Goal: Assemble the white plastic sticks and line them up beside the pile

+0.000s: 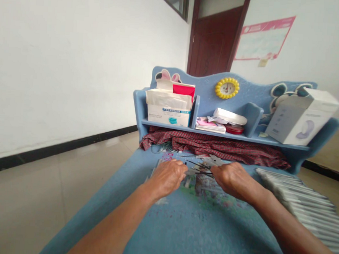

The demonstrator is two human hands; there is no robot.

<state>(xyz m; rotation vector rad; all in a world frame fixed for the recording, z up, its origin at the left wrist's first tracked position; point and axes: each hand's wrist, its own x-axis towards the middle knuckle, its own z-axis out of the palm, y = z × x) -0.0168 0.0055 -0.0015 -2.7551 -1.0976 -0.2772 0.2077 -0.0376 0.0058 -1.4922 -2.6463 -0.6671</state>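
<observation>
Over the blue desk [177,231], my left hand [169,176] is closed in a pinch, with a small black tip showing by its fingers. What it holds is too small to name. My right hand [232,180] is closed too, and its fingertips meet several thin dark rods [204,172] in the gap between the hands. Whether those rods are gripped or lie on the desk I cannot tell. Just beyond the right fingers is a flat grey piece with a notched edge [213,159].
A grey-white striped, ridged bundle [305,204] lies at the right. Behind the hands runs a red checked cloth [214,147] under a blue shelf [169,126]. On the shelf stand a mask box [170,113], a white box [299,119] and stacked papers [209,125].
</observation>
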